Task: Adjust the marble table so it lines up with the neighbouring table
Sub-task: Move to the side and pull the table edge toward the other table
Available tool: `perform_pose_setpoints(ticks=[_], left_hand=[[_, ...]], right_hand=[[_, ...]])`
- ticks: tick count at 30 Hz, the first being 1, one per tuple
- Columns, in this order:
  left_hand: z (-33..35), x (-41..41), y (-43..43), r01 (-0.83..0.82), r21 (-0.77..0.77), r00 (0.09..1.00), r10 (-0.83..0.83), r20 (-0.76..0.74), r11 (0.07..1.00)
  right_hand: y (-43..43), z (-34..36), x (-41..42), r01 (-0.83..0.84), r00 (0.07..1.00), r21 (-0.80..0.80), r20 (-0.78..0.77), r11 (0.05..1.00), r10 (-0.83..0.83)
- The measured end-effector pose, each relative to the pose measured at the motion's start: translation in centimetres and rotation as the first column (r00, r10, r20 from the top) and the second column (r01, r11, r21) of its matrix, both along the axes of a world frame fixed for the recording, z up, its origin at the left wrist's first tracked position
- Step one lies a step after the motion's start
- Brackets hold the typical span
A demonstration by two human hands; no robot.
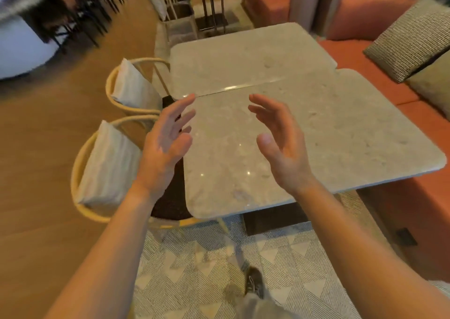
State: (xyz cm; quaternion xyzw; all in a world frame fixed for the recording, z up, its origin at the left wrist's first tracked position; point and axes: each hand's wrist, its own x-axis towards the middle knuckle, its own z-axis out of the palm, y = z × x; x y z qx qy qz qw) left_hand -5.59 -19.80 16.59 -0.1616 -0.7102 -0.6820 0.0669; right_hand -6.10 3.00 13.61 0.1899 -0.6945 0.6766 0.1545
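Near marble desk [328,133] abuts neighbouring desk [243,58] on its far side; its right edge juts further right, toward the orange bench [414,197]. Left hand [165,143] and right hand [280,143] hover above it, fingers spread, holding nothing.

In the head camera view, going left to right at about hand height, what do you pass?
Wooden floor → near chair → left hand → right hand → bare part of the near marble table → orange bench.
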Motion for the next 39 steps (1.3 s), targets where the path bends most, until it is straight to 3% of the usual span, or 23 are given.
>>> perform_pose_setpoints(ticks=[5,14,23,31,39], left_hand=[[2.2,-4.5,-6.0,-0.004,-0.086,1.0,0.006,0.023,0.996],[2.1,-10.3,-18.1,0.069,-0.097,0.998,-0.067,0.022,0.993],[1.4,-17.4,-29.3,0.34,-0.066,0.938,-0.343,-0.043,0.938],[1.3,-25.4,-30.3,0.494,-0.098,0.856,-0.503,-0.116,0.864],[0.8,-32.2,-31.3,0.592,-0.165,0.791,-0.608,-0.068,0.789]], right_hand=[[-6.5,1.4,-5.5,-0.004,1.0,-0.032,-0.007,0.999,0.004],[-19.4,2.5,-11.5,0.025,0.998,-0.013,-0.053,1.0,-0.026],[-31.6,1.0,-10.8,0.299,0.951,-0.02,-0.077,0.954,-0.3],[-34.5,-0.8,-12.3,0.598,0.794,-0.108,-0.059,0.794,-0.605],[-38.0,-0.8,-19.3,0.671,0.729,-0.17,-0.022,0.721,-0.684]])
